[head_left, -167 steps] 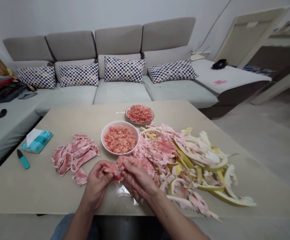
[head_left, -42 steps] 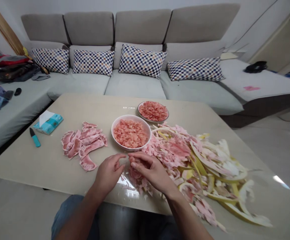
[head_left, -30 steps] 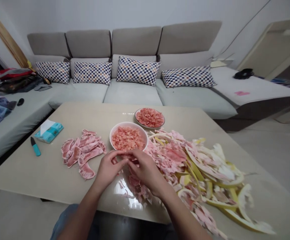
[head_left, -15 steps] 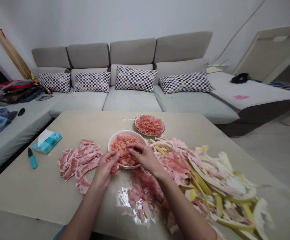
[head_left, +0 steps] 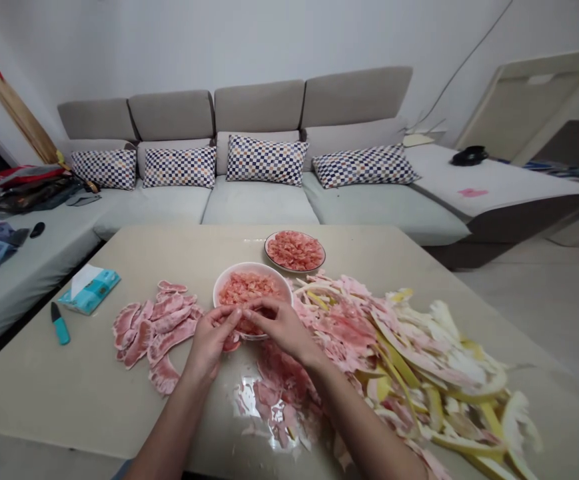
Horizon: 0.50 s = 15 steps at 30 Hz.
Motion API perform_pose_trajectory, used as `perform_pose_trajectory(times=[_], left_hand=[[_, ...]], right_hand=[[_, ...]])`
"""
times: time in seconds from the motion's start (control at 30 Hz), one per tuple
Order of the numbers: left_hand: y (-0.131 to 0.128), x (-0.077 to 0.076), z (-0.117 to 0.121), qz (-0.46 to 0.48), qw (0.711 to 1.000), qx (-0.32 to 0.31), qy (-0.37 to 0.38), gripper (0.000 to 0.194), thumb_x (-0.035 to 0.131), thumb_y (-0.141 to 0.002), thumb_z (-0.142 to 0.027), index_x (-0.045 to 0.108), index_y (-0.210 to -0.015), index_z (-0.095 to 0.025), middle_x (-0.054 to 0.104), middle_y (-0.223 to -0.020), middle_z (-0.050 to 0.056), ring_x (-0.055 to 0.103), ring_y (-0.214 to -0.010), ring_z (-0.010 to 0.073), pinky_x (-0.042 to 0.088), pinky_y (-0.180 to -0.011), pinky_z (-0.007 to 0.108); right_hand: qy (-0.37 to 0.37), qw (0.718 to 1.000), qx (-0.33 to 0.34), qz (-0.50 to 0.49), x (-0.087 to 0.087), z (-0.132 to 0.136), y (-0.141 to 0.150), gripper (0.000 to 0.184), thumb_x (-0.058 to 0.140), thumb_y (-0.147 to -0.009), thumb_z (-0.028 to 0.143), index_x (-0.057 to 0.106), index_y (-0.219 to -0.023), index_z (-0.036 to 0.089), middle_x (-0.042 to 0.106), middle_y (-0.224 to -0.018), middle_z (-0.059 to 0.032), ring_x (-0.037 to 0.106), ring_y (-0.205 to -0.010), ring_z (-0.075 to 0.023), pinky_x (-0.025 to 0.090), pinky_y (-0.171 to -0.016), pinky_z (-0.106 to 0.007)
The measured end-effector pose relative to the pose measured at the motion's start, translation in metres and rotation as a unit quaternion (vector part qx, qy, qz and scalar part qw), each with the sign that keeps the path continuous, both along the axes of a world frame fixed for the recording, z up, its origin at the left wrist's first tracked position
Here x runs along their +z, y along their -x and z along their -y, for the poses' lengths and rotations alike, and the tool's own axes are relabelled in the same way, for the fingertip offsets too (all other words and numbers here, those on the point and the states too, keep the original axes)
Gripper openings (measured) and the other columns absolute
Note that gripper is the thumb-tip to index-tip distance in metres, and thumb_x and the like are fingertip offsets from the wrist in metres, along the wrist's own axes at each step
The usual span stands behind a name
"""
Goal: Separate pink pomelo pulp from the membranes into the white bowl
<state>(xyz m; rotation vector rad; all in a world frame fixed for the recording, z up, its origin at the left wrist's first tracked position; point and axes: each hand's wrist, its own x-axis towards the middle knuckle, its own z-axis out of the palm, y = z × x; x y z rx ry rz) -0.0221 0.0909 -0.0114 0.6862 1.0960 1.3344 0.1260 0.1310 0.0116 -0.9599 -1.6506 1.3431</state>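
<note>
My left hand (head_left: 214, 333) is closed around a red pomelo segment (head_left: 232, 343), part of which shows below the fingers. Fingertips of my right hand (head_left: 276, 325) meet those of the left in a pinch; what lies between them is hidden. Both hands are over the near rim of a white bowl (head_left: 218, 283), which holds loose pink-red pomelo pulp (head_left: 249, 287). Left of the bowl lies a pile of pomelo segments (head_left: 172, 319), their pale skin still on. Peeled pink membranes (head_left: 284, 380) lie wet on the table in front of the bowl.
Behind the bowl stands a dark-rimmed plate (head_left: 295, 251) heaped with pulp. Yellow and white pomelo peel (head_left: 449, 393) covers the table's right side. At the left are a tissue pack (head_left: 92, 291) and a teal-handled knife (head_left: 60, 325). A grey sofa (head_left: 259, 200) stands behind the table.
My right hand has moved from over the pulp back toward me, and its fingertips now meet my left hand's. The view has shifted slightly.
</note>
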Motion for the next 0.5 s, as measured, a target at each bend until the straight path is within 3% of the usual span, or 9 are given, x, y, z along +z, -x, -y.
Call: perform_pose_trajectory(times=[0.23,0.5], left_hand=[[-0.002,0.001,0.0,0.023,1.0,-0.004,0.003,0.041,0.079,-0.066,-0.04,0.067,-0.092,-0.011,0.044,-0.043,-0.009,0.037,-0.037,0.0031,0.029,-0.039,0.014],[-0.002,-0.001,-0.001,0.073,0.997,0.025,0.009,0.038,0.081,-0.064,-0.036,0.067,-0.091,-0.011,0.054,-0.053,-0.006,0.043,-0.041,0.0033,0.038,-0.042,0.015]], right_hand=[[0.177,0.972,0.017,-0.15,-0.016,-0.002,-0.003,0.029,0.077,-0.068,0.042,0.072,-0.084,0.018,0.071,-0.083,-0.0008,0.063,-0.075,-0.0154,0.047,-0.075,-0.028],[0.234,0.942,0.011,-0.241,-0.016,0.002,0.003,0.029,0.078,-0.067,0.041,0.067,-0.079,0.017,0.064,-0.069,0.0013,0.058,-0.06,-0.0112,0.046,-0.063,-0.024]])
